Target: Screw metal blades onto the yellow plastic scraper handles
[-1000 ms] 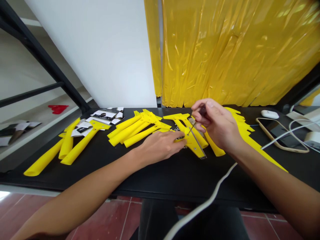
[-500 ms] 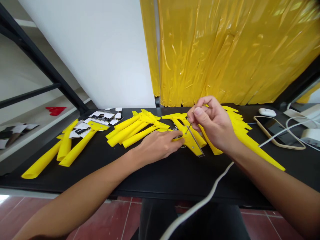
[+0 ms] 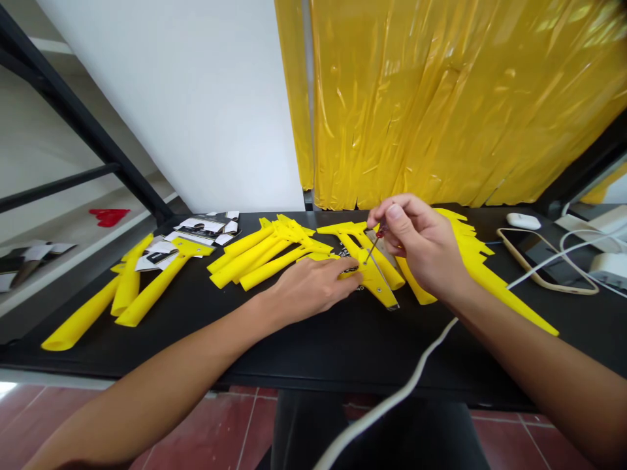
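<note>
My left hand (image 3: pixel 316 287) is closed around the handle of a yellow scraper (image 3: pixel 379 287), whose wide head with a metal edge points to the right. In my right hand (image 3: pixel 416 241) a small screwdriver (image 3: pixel 375 247) is pinched between thumb and fingers. Its thin shaft slants down to a screw on the scraper head; the grip is reddish and mostly covered by the fingers. More yellow scrapers (image 3: pixel 259 254) are piled just left of my left hand. Others (image 3: pixel 416 284) lie partly under and behind my right hand.
Several yellow scrapers (image 3: pixel 159 284) lie at the left beside black-and-white printed cards (image 3: pixel 208 228). At the right are a phone (image 3: pixel 543 258), a white earbud case (image 3: pixel 524 220) and white chargers with cables. A thick white cable (image 3: pixel 416 375) crosses the black table's (image 3: pixel 294 352) front edge.
The fingers of my right hand have shifted on the screwdriver, and its reddish grip now shows. The scraper head has tilted slightly; my left hand keeps its hold.
</note>
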A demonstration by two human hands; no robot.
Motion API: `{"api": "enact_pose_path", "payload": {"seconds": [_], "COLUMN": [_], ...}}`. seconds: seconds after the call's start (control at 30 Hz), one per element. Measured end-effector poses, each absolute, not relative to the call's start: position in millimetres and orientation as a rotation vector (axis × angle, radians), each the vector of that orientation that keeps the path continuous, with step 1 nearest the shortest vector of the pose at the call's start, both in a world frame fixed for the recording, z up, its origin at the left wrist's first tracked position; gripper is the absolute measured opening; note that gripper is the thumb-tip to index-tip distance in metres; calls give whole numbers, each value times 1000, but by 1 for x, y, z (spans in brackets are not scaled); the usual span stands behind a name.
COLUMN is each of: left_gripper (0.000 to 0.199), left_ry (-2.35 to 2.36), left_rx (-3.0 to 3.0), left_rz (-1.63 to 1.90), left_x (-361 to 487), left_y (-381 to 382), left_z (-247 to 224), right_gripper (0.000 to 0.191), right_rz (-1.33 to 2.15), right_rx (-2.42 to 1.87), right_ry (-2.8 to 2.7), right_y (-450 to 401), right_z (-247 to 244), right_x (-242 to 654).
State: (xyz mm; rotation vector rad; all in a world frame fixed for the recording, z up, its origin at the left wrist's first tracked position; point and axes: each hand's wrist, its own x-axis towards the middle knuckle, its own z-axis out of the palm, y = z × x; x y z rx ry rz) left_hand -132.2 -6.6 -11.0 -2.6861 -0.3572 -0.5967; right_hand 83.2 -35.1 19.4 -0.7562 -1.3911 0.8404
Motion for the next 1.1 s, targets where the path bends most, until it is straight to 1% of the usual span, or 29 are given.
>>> {"api": "enact_pose_path", "payload": {"seconds": [0.1,0.23,0.3,0.4,0.5,0.53,0.63,0.73,0.83,0.93,1.0,1.1], "left_gripper": [23,23,24,23,22,22,23,22,20,20,20,22], "left_ry": [-355,-338,-345,-354,-338,-335,-340,-343,-347,-348,-356,-372], "left_rx": [-2685,-2684,-2679,-2684,-2694,-2692,-2670,-2659,-2657,-2656,-2662,-2674], "left_rz": [-618,-626,-625,-616,-599,-604,-637,-639,-614,-601,-583,-547], "left_x": [-132,-132,-132,-132,-132,-132,-132,-132,-133,-134,-135,-136], "left_y": [-7,-7,-7,-7,-7,-7,-7,-7,-7,-6,-5,-5], "left_z": [-12,-12,-12,-11,-11,-11,-11,-11,-10,-10,-10,-11], "right_gripper": [32,24,25,22,32,33,25,27,18,24,22,23], "right_rz": [884,888,885,879,897,902,883,869,863,875,870,868], "right_rx": [-753,-741,-723,-740,-747,-741,-701,-677,-698,-695,-697,-708], "right_ry": [-1380,-1297,-1304,-1374,-1412,-1404,-1340,-1330,-1395,-1403,-1364,-1356], "right_y": [-34,-32,-32,-33,-35,-35,-36,-36,-36,-37,-36,-35], "right_z": [18,18,18,17,17,17,19,20,20,20,19,19], "right_x": [83,82,82,83,83,82,81,82,83,84,83,82]}}
